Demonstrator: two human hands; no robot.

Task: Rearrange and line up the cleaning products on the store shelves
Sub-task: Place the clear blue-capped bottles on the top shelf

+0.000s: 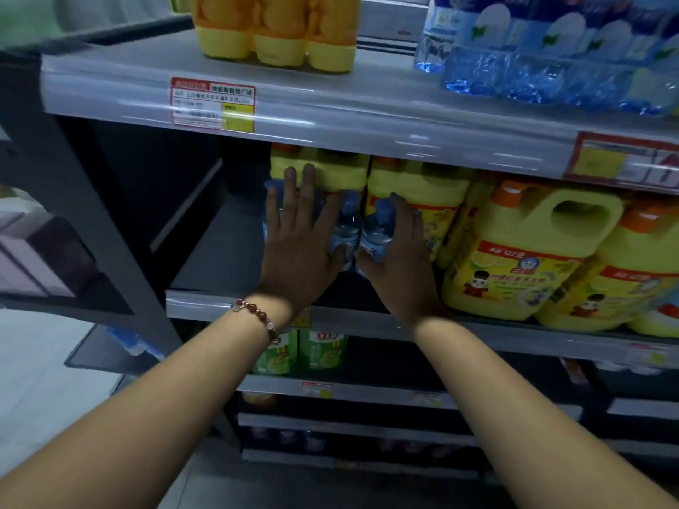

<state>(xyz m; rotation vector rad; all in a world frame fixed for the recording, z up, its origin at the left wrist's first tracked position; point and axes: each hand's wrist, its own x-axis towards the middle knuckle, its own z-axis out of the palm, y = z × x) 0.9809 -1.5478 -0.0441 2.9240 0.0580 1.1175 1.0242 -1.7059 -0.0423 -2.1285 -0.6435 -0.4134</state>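
Both hands are on a shrink-wrapped pack of small clear bottles with blue caps [347,229], which stands on the middle grey metal shelf [220,251], in front of yellow detergent jugs with orange caps [529,251]. The left hand [297,244], beaded bracelet [257,314] at the wrist, lies flat with fingers spread on the pack. The right hand [400,251] curls around its right-side bottles.

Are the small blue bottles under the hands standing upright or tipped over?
Upright: the blue bottles have caps pointing up, bases on the middle shelf, both hands on them.
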